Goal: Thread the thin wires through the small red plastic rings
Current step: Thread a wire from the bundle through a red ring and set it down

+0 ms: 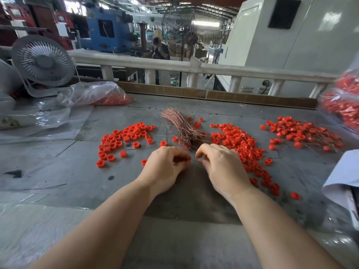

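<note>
Your left hand (165, 166) fingers pinch a red ring (188, 161); right hand (221, 164) fingers pinch the thin wire (194, 161) just beside it, bare bench (186, 193) near you.

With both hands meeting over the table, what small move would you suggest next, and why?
Probably ease the wire leftward: the right hand pinches it, and it bridges the short gap toward the left hand, whose curled fingers seem to hold a red ring, mostly hidden.

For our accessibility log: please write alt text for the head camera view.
Two bare hands meet over a grey table, the left hand pinching a red ring, the right hand pinching a thin wire. A wire bundle and loose rings lie beyond.
</note>
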A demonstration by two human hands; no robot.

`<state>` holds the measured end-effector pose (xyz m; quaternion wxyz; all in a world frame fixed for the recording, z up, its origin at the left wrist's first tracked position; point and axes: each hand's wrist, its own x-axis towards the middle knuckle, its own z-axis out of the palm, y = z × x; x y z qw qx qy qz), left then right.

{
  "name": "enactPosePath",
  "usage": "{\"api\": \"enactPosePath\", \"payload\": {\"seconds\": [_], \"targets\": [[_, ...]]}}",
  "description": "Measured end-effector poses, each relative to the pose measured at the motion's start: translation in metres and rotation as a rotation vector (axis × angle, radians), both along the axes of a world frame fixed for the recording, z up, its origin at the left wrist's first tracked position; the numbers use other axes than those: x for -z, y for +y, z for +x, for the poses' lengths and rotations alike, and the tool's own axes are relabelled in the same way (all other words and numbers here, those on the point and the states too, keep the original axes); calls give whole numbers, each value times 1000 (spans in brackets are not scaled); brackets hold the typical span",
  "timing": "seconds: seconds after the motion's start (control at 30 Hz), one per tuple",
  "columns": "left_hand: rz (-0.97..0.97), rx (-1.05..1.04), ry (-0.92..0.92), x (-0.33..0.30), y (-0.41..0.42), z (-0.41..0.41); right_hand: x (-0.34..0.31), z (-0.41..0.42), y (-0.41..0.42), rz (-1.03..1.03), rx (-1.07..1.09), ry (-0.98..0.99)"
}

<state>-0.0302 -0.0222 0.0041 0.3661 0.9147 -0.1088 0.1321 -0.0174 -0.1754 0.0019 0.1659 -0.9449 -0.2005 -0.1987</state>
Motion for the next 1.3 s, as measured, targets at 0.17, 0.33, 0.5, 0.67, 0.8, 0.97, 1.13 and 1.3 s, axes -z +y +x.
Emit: {"api": "enactPosePath", "payload": {"seconds": [0.17, 0.33, 0.5, 0.67, 0.8, 0.97, 1.13, 1.3], "targets": [[-6, 21, -2, -1, 0, -1, 2, 0, 2, -98, -49, -15], [-7, 47, -6, -2, -1, -3, 1, 1, 1, -34, -23, -3], [23, 66, -20, -3, -4, -6, 4, 2, 0, -5, 11, 24], [68, 74, -41, -2, -6, -8, 4, 1, 0, -19, 10, 28], [92, 60, -54, -2, -6, -8, 4, 1, 1, -31, -6, 28], [103, 49, -55, -2, -7, -8, 4, 0, 1, -48, -10, 14], [78, 55, -59, -3, -7, -9, 4, -1, 2, -79, 2, -12], [65, 68, -48, -5, -6, -9, 3, 0, 2, -98, 13, -31]]}}
